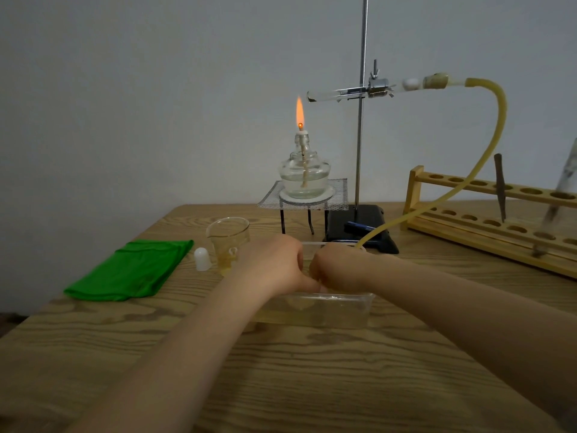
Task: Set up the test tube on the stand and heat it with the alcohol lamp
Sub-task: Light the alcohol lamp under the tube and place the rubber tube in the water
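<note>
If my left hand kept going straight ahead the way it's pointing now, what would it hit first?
Most likely your right hand: the left hand points rightward over the clear water tray, and the two hands already look nearly touching. Depth is hard to judge from this view.

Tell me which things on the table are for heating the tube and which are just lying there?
For the job: test tube, stand, lit alcohol lamp, wire mesh, yellow hose, clear tub, both hands over the tub.

Lying about: green cloth, white cap, beaker, wooden rack.
</note>
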Motion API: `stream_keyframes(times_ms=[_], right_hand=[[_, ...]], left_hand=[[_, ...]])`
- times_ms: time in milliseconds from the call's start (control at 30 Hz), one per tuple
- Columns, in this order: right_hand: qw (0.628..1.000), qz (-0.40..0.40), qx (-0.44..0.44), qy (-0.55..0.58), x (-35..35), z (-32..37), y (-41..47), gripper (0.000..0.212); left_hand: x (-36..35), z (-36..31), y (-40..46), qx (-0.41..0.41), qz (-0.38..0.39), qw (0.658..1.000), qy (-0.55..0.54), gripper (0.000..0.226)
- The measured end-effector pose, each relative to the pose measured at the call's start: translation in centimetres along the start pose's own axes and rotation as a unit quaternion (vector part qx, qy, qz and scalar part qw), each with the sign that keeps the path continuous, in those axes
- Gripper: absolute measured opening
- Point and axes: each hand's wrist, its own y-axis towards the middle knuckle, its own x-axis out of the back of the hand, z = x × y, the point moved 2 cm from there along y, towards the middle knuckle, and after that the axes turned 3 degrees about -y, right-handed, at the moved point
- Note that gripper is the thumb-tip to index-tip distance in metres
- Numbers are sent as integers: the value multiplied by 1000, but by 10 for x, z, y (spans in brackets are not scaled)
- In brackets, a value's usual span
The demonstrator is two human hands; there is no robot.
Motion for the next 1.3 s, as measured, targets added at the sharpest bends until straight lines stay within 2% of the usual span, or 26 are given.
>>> stream_keyframes(times_ms=[200,867,1300], right_hand=[[999,4,4,38,0,-2,-1,21],[999,19,23,41,1,10,2,13],[998,6,1,64,1,4,-1,22]], left_hand=[[-1,2,0,0,5,1000,-7,57],[-2,-1,-1,7,13,1000,-17,58],[-1,2,-3,14,10,999,-41,52]])
